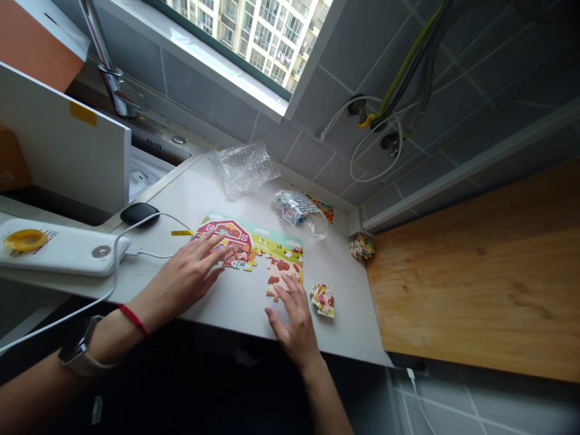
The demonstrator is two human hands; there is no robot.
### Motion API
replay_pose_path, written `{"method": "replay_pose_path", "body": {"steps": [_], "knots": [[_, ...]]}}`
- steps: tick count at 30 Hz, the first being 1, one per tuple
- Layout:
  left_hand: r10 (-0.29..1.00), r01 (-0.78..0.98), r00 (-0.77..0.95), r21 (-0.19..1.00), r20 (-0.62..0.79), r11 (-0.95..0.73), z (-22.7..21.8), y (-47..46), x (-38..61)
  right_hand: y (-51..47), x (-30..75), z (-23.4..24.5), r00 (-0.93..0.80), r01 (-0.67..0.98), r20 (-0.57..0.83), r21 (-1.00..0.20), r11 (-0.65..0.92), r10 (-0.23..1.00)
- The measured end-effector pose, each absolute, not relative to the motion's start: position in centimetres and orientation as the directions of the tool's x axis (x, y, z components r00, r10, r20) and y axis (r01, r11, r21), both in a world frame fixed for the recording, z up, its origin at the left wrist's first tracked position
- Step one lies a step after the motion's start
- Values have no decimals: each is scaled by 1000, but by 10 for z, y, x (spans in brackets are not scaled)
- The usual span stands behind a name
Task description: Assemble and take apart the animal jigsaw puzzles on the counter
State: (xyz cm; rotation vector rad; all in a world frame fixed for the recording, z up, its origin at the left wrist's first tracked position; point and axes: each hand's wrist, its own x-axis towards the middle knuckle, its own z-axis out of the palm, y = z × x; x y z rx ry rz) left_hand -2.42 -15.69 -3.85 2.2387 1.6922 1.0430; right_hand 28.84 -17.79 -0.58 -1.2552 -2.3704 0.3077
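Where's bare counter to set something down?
Right of the loose-piece stack, toward the wooden panel; also the front strip between left hand and right hand. Crowded: behind the puzzle, plastic bags; far left, a white device.

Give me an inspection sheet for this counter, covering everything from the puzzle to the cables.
Surface: white countertop, bare toward its right end.
Job's things: partly joined farm puzzle, lower edge uneven; pile of loose pieces to its right; another stack of pieces by the wooden panel.
Clutter: bubble wrap and clear plastic bag behind the puzzle; black rounded object at left.
Hands: left hand over the barn side; right hand at the cow section; fingers spread.
Cables: white cable crosses the white device; wires on the wall.
Surroundings: window, faucet.
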Motion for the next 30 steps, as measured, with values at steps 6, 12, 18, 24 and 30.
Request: {"method": "replay_pose_path", "body": {"steps": [6,12,18,24,30], "knots": [[903,824,313,388,295,-412,-20,-121,4,-176,268,-27,-429,845,87,-315,433,899],[931,938,292,253,-217,-235,9,-61,-17,-177,271,-16,-445,842,66,-307,442,893],[860,957,286,169,-424,-235,33,-37,-69,-178,270,-15,-428,833,75,-355,425,901],[860,948,317,119,-401,-294,42,-32,-71,-178,273,-16,-443,814,94,-374,444,891],[868,936,337,30,-366,-350,48,-23,-66,-178,274,-19,-442,783,126,-429,450,888]]}}
